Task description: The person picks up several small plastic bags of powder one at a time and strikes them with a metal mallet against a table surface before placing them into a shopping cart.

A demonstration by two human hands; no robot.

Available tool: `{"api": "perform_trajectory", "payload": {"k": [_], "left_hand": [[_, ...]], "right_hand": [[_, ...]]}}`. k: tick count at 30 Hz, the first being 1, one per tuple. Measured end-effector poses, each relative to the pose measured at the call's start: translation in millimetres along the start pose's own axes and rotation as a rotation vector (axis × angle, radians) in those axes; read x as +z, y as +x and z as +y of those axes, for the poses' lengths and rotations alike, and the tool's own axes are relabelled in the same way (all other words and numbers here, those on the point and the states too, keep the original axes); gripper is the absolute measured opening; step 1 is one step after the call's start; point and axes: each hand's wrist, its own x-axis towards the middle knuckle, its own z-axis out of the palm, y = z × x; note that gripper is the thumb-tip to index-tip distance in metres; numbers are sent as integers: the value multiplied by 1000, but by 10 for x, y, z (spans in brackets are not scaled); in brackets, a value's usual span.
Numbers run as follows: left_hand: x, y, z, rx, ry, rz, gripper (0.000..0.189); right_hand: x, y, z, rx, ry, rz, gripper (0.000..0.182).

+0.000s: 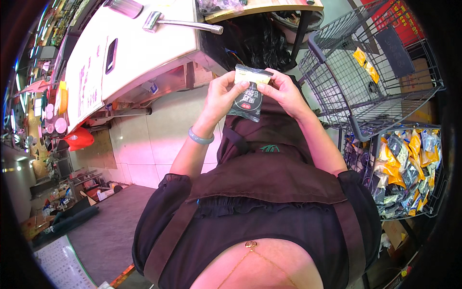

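A small black and cream plastic food packet (246, 103) is held upright in front of my apron, between both hands. My left hand (224, 94) pinches its upper left side, thumb on the front; a pale bangle sits on that wrist. At the upper right side, my right hand (283, 88) grips the packet with its thumb on the front. The two thumbs lie close together on the cream band below the sealed top edge. Printed writing covers the dark lower part. Fingers behind the packet are partly hidden.
A white table (140, 54) at upper left carries a metal mallet (187, 25), a metal cup (126, 8) and a phone (111, 56). On the right, a wire shopping cart (325, 54) holds a few yellow packets; a wire basket (375, 213) below holds several more packets. A black plastic bag (260, 39) lies ahead.
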Motion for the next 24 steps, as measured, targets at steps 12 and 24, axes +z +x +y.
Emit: {"api": "perform_trajectory", "payload": {"k": [12, 24], "left_hand": [[91, 29, -97, 106, 221, 105, 15], [-24, -53, -74, -84, -9, 97, 15]], "right_hand": [[-20, -36, 33, -26, -42, 86, 15], [-25, 31, 84, 58, 31, 132, 31]]}}
